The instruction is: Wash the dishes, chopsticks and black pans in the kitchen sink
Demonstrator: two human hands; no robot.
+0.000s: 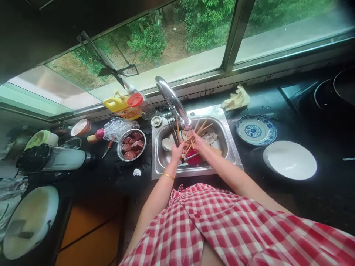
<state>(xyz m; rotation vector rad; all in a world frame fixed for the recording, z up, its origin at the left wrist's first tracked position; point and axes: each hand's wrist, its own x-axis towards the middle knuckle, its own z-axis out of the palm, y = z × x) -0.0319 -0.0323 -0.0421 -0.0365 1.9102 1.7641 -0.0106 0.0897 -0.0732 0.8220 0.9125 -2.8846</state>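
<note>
Both my hands are over the steel sink (234, 147), just below the spout of the curved tap (172, 98). My left hand (178, 151) is closed around a bundle of chopsticks, among them dark ones (174, 136) that stick up. Beside it, my right hand (196, 140) grips light wooden chopsticks (204, 125) that fan out to the right. Below the hands, a red item (194, 158) lies in the basin; its kind I cannot make out. A white dish (166, 144) sits at the basin's left, and pale scraps (210, 137) lie at its right.
Left of the sink stand a metal bowl of dark red meat pieces (131, 146) and a knife (108, 148). Behind are a yellow jug (120, 107) and a red-lidded jar (141, 105). To the right are a blue-patterned plate (256, 130), a white bowl (290, 160) and a cloth (237, 99).
</note>
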